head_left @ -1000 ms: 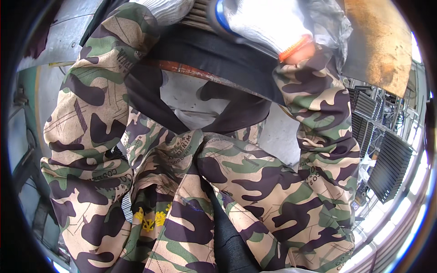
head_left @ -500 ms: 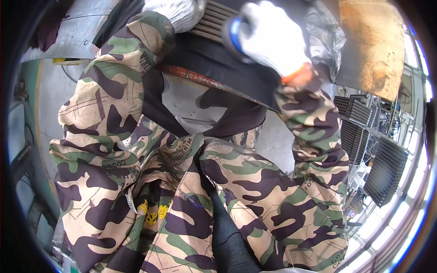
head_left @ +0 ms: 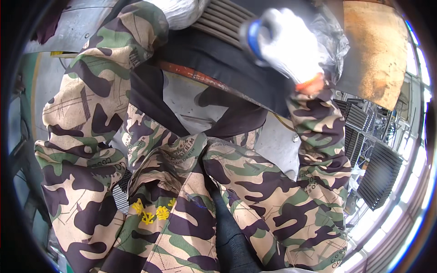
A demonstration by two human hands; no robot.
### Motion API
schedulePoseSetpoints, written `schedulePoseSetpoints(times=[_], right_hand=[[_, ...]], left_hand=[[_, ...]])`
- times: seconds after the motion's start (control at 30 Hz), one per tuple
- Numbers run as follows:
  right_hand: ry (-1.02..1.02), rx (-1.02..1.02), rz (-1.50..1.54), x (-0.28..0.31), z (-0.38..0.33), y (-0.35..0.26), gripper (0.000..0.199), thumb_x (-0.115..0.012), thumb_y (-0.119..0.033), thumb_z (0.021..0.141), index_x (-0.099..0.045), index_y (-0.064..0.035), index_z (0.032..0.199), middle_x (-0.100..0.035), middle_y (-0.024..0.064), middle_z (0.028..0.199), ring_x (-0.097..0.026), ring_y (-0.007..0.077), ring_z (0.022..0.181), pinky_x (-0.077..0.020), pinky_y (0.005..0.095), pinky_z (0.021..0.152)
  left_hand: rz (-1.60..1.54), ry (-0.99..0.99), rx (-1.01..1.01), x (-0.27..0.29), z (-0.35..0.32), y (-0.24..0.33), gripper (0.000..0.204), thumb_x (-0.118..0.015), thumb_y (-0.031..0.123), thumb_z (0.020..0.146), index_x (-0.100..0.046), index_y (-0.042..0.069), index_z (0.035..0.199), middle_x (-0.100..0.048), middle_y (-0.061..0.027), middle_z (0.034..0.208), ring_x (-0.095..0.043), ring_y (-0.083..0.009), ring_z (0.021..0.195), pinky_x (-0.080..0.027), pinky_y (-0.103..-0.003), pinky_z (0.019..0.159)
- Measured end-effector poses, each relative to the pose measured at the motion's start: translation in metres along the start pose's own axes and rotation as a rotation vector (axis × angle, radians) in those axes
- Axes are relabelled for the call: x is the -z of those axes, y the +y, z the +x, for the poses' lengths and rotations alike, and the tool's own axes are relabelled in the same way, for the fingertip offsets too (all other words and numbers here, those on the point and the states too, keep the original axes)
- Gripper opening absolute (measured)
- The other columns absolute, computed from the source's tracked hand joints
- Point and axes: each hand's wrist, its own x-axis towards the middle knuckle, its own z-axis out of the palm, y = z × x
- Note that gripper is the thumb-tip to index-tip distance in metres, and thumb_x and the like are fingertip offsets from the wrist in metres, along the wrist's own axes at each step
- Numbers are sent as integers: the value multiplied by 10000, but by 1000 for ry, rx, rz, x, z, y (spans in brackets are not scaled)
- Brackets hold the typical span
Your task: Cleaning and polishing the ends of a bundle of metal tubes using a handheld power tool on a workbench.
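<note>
A stack of long grey-brown ribbed strips (head_left: 225, 20) lies across a black-covered work surface (head_left: 214, 54) at the top of the view. Against the left end of the strips is my left hand (head_left: 184, 11), in a white knit glove; its fingers run out of the picture. My right hand (head_left: 293, 43), in a white glove with an orange cuff, is closed around a blue-rimmed round thing (head_left: 255, 42). That thing is at the right end of the strips, blurred by motion; its kind and whether it touches them I cannot make out.
Crumpled clear plastic (head_left: 334, 43) lies right of my right hand, beside a rust-stained board (head_left: 375, 50). Racks of dark ribbed parts (head_left: 380, 175) stand lower right. A worn red edge (head_left: 195, 75) borders the work surface on my side. A grey metal sheet (head_left: 73, 27) is at upper left.
My right hand and the blue-rimmed thing have moved right and slightly down in the picture. The view has shifted a little, and more of the strips shows. My left hand stays by their left end.
</note>
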Motion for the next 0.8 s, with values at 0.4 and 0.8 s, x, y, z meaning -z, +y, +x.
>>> schedulePoseSetpoints(times=[0.4, 0.8], right_hand=[[-20, 26, -16, -3, -3, 15, 178, -672, -234, 817, -679, -131, 961, -635, 128, 843, -669, 350, 768, -566, 489, 631], [-70, 31, 74, 20, 55, -62, 151, -644, -247, 900, -623, -99, 920, -622, 158, 893, -649, 369, 845, -545, 493, 725]], left_hand=[[-35, 110, 18, -16, 6, 7, 444, -579, 295, 974, -637, -18, 1282, -632, -235, 1318, -540, -421, 1321, -378, -512, 1152], [-35, 136, -14, -18, 8, -4, 369, -567, 248, 969, -652, -21, 1206, -652, -231, 1214, -571, -433, 1251, -421, -525, 1087]])
